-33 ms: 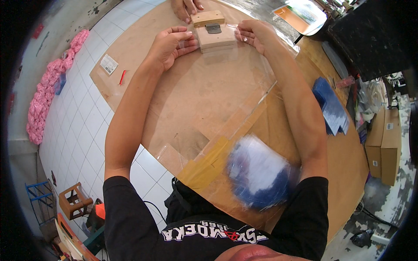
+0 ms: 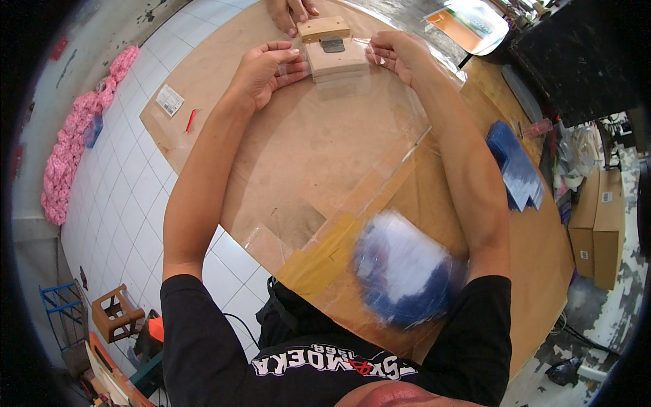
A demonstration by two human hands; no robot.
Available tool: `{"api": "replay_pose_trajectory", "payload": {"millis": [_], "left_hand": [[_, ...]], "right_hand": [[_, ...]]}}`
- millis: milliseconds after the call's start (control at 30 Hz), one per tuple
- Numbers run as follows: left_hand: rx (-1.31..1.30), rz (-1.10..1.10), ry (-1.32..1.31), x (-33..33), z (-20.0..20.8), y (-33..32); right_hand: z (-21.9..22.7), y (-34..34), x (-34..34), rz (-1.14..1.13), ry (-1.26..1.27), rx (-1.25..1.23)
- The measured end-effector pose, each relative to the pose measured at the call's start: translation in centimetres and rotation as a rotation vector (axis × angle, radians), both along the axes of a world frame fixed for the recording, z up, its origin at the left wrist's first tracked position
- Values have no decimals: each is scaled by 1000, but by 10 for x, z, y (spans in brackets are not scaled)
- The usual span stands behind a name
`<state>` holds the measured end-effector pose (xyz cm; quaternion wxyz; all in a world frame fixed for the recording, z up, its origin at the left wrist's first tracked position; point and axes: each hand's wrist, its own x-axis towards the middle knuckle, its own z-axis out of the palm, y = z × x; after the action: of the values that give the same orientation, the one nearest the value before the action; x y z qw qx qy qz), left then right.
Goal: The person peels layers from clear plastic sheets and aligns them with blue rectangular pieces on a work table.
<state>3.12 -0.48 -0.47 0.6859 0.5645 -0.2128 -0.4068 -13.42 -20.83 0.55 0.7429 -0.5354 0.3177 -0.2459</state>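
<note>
At the far side of the table, a pale wooden block [image 2: 338, 62] lies with a dark grey patch [image 2: 332, 45] on it. A narrower wooden bar [image 2: 324, 28] with small holes sits at its back edge. Thin clear plastic film [image 2: 344, 86] shows along the block's front and right side. My left hand [image 2: 274, 68] is at the block's left side, thumb and fingers pinched on the film's edge. My right hand [image 2: 395, 55] is closed at the right side, pinching the film there. Another person's hand [image 2: 290, 13] rests by the bar's left end.
A round stack of clear and blue plastic pieces [image 2: 403, 268] lies near me. More blue plastic sheets [image 2: 514, 166] are beyond my right forearm. On the left of the table [image 2: 285, 176] are a white label [image 2: 169, 100] and a red stick [image 2: 190, 121]. Cardboard boxes [image 2: 597, 227] stand right.
</note>
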Motion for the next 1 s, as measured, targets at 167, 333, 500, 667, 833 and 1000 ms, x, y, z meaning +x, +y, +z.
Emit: {"api": "replay_pose_trajectory", "payload": {"millis": [167,333,500,667,833,1000], "left_hand": [[-7,15,-10,-3,2,1],[-11,18,2,-2,2,1],[-3,91,-41,10,2,4],[-23,102,-20,15,1,6],[-39,172,-60,16,-2,5],[-73,396,-166,33,-2,8]], "right_hand": [[-1,2,1,-25,0,-4],[-3,-3,1,-35,-10,18],[-3,-16,-5,-138,-33,45],[1,-16,-9,-85,4,39],[4,-15,-10,-90,-32,-28],[35,-32,-25,-190,-179,-313]]}}
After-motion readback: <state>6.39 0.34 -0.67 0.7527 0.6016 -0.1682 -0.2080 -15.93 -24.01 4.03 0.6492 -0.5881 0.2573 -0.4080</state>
